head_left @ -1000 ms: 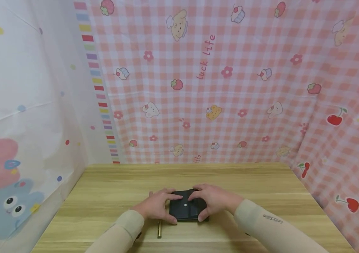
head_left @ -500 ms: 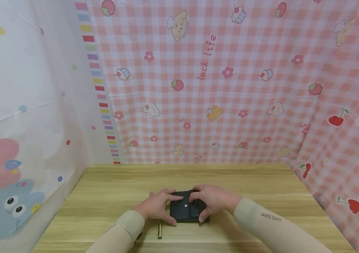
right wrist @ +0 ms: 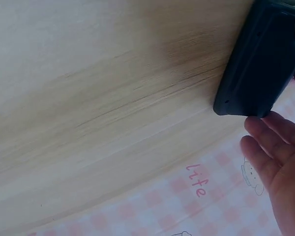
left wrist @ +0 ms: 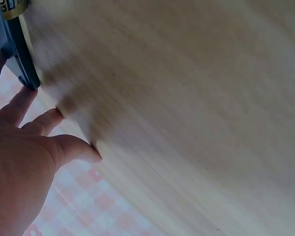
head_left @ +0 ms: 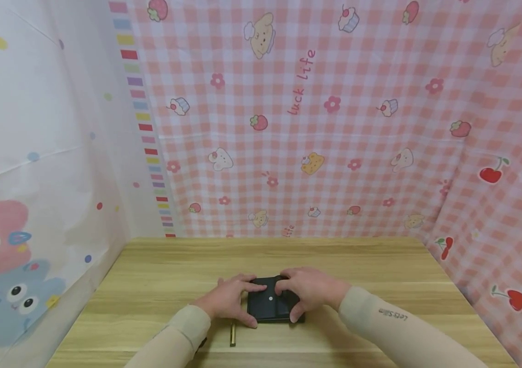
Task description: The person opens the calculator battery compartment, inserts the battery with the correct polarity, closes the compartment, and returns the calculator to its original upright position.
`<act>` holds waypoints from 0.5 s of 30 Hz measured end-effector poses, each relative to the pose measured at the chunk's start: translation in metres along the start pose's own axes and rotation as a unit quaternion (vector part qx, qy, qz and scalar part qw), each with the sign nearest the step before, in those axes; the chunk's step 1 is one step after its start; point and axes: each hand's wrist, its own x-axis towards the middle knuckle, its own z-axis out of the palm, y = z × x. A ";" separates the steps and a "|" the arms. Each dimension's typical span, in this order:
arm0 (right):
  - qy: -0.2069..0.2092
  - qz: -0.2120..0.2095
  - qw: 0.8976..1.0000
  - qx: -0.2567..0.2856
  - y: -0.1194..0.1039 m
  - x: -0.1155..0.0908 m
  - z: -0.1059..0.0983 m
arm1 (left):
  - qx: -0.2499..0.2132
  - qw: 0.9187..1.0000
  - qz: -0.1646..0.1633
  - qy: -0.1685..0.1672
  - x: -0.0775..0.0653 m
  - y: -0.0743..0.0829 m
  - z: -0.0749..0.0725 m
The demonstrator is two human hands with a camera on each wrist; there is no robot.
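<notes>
Neither left hand (head_left: 228, 299) nor right hand (head_left: 311, 289) visibly shifts since the earlier frame; both, thumb and fingers parted, grip the black case (head_left: 264, 308).

Before us a pink-and-white gingham cloth (head_left: 284, 138) with printed strawberries (head_left: 259, 122), on our left a white cloth (head_left: 53, 122) with cartoon figures (head_left: 5, 214), on our right cherry-printed gingham (head_left: 511, 204), below us a wood-grain tabletop (head_left: 348, 260), soft light over all
</notes>
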 end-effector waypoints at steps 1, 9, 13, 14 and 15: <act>0.001 -0.004 1.000 -0.003 0.000 0.001 -0.001 | 0.001 1.000 0.000 0.000 0.000 -0.001 0.000; 0.013 -0.058 0.997 -0.053 0.003 0.004 -0.002 | 0.008 1.000 -0.002 0.004 -0.003 -0.004 -0.002; 0.025 -0.097 0.992 -0.073 0.011 0.004 0.000 | 0.012 1.000 0.003 0.004 -0.003 -0.002 -0.001; 0.026 -0.104 0.991 -0.076 0.013 0.004 0.001 | 0.013 1.000 0.004 0.003 -0.003 -0.002 -0.001; 0.027 -0.110 0.990 -0.080 0.016 0.004 0.003 | 0.014 1.000 0.005 0.002 -0.002 -0.001 -0.001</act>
